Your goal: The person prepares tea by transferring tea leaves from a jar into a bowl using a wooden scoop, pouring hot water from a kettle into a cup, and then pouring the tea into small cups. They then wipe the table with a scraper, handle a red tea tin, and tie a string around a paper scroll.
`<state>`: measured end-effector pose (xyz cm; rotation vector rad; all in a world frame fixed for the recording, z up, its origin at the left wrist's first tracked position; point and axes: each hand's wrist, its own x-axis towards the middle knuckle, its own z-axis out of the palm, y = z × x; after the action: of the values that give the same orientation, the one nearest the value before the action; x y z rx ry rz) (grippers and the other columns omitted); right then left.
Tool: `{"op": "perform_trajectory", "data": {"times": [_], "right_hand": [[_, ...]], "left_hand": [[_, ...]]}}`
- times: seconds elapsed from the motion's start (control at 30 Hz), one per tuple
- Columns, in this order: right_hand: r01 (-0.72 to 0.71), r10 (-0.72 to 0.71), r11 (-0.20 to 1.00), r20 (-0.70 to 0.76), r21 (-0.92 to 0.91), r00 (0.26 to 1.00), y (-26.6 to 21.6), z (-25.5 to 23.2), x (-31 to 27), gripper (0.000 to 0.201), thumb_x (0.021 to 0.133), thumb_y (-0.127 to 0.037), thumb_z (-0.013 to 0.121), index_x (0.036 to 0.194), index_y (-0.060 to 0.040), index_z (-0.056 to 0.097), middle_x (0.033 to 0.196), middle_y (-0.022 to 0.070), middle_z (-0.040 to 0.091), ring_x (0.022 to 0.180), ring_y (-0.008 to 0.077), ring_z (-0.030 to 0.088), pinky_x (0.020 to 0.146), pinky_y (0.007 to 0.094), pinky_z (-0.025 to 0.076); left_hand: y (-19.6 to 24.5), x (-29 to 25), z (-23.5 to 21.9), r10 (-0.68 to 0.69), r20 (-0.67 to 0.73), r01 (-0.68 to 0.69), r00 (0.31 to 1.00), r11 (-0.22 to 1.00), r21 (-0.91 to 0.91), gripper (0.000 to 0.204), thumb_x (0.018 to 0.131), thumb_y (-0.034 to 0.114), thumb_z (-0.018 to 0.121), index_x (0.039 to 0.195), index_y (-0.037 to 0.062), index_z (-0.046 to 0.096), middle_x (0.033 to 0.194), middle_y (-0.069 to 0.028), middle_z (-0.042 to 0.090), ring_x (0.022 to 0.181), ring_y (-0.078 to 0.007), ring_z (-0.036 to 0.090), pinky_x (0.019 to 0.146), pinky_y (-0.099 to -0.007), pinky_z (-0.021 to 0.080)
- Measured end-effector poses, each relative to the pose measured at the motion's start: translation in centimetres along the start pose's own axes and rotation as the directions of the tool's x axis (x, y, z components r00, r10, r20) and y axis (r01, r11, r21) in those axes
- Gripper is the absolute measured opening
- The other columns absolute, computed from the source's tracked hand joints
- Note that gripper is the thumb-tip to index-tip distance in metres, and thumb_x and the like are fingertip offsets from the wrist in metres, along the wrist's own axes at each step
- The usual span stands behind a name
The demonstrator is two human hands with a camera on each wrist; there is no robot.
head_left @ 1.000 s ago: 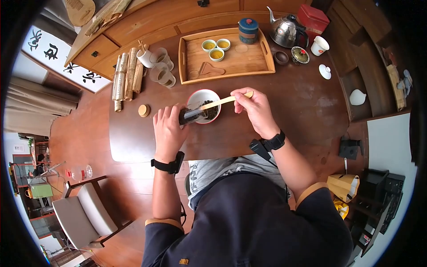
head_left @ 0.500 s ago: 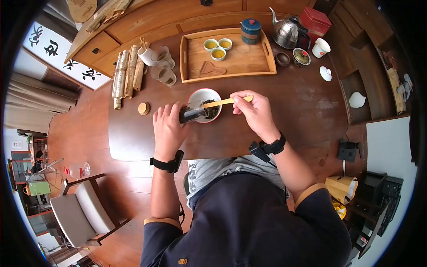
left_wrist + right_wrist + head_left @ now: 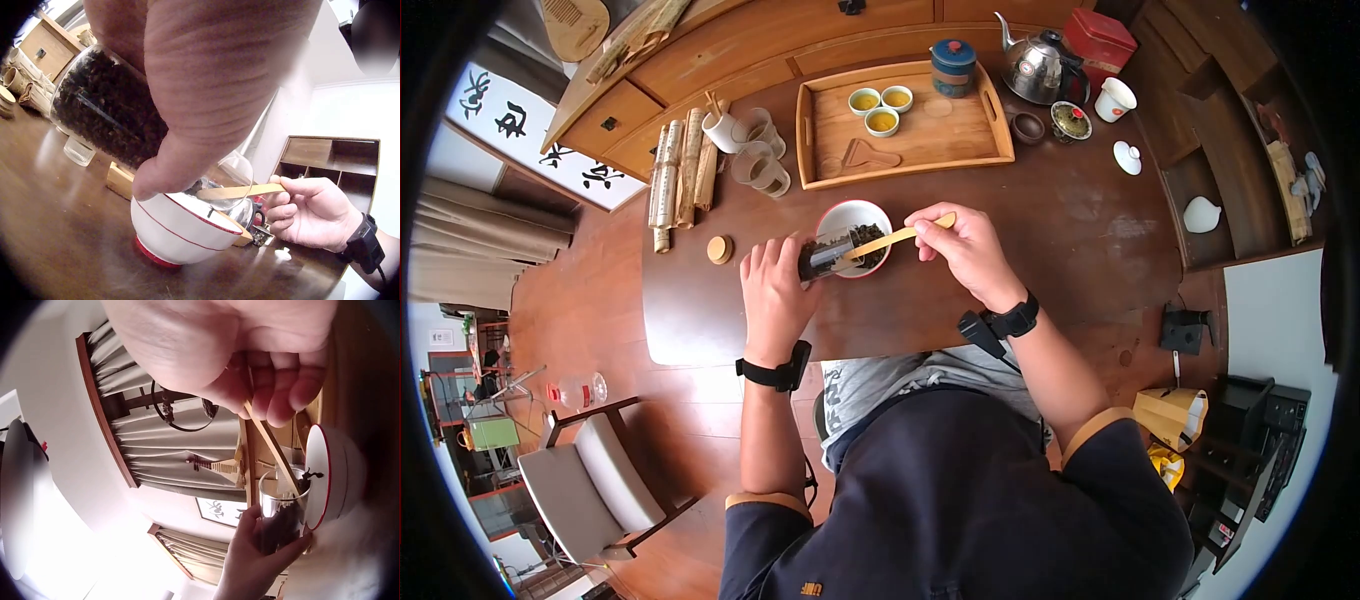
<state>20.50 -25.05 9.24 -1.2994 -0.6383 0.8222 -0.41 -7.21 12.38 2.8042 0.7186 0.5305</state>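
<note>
While tipping jar (image 3: 822, 260) over edge of bowl (image 3: 843, 214), left hand (image 3: 775, 295): curling round it.
Right hand (image 3: 970, 253): pinching scoop (image 3: 895, 238) beside bowl, poking into jar.
Leaves (image 3: 866, 234): some lying in bowl, lots sitting in jar.

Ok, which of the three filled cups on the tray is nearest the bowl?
The front cup; the other two stand side by side behind it.

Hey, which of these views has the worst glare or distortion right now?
Right wrist view: the lower left is blown out white. Head view: fisheye curve, black corners, pale sheen on the table. Left wrist view: dark corners, a blurred patch upper right.
</note>
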Motion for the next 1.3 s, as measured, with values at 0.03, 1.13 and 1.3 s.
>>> {"op": "perform_trajectory", "data": {"times": [0.03,1.13,1.3], "right_hand": [[0.007,-0.007,1.000,-0.010,0.010,1.000,0.0,-0.2,0.0,0.018,0.105,-0.013,0.064,0.110,0.0007,0.074,0.084,0.0020,0.070,0.072,0.0075,0.063,0.067,0.0230,0.052],[0.095,-0.093,0.991,-0.026,0.093,0.995,0.7,1.7,0.5,0.018,0.105,-0.011,0.065,0.114,0.0029,0.073,0.089,0.0041,0.071,0.074,0.0094,0.066,0.067,0.0245,0.055],[0.067,-0.068,0.998,-0.060,-0.018,0.996,0.5,1.0,0.1,0.019,0.104,-0.012,0.066,0.114,0.0026,0.073,0.089,0.0041,0.072,0.075,0.0093,0.067,0.068,0.0244,0.056]], "left_hand": [[0.0,0.0,0.0,-0.001,0.001,0.001,1.000,1.000,-0.003,0.061,0.068,0.005,0.083,0.125,0.0128,0.063,0.113,-0.0070,0.067,0.111,-0.0323,0.060,0.101,-0.0453,0.044],[0.4,0.3,0.3,0.040,-0.025,-0.040,0.999,0.999,0.002,0.060,0.069,0.006,0.081,0.126,0.0138,0.064,0.111,-0.0064,0.068,0.109,-0.0322,0.061,0.099,-0.0449,0.045],[0.1,0.3,0.1,0.024,0.000,-0.024,1.000,0.999,0.022,0.059,0.069,0.005,0.081,0.125,0.0140,0.065,0.111,-0.0064,0.068,0.109,-0.0321,0.061,0.099,-0.0449,0.045]]}}
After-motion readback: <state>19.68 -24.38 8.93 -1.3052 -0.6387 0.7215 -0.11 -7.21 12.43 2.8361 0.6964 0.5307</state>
